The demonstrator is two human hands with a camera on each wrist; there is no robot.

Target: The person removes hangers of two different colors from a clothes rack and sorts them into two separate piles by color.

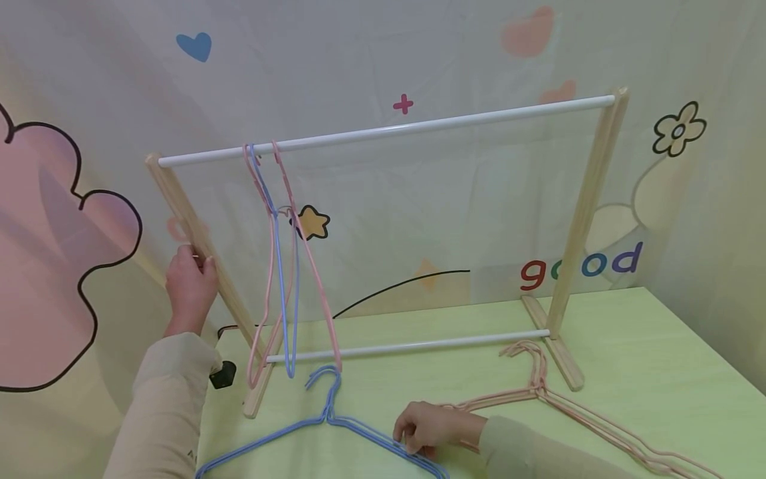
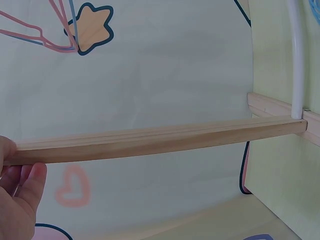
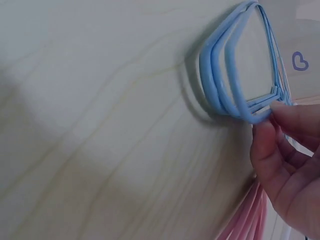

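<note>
A small clothes rack with a white top rail (image 1: pixel 419 126) stands on the table. My left hand (image 1: pixel 191 289) grips its left wooden post (image 2: pixel 150 145), thumb and fingers on opposite sides. Two pink hangers (image 1: pixel 320 293) and a blue hanger (image 1: pixel 280 266) hang near the rail's left end. Before the rack lies a stack of blue hangers (image 1: pixel 269 436). With thumb and fingers my right hand (image 1: pixel 427 426) pinches the corner of the top blue hanger (image 3: pixel 232 70), which sits slightly apart from the others in the right wrist view.
Several pink hangers (image 1: pixel 589 422) lie stacked on the right of the pale green table (image 1: pixel 646 359), partly behind my right hand and forearm. A lower white bar (image 1: pixel 413 347) joins the rack's wooden feet (image 1: pixel 565 366). Behind hangs a patterned cloth (image 1: pixel 359 73); a small black object (image 1: pixel 223 375) is by the table's left edge.
</note>
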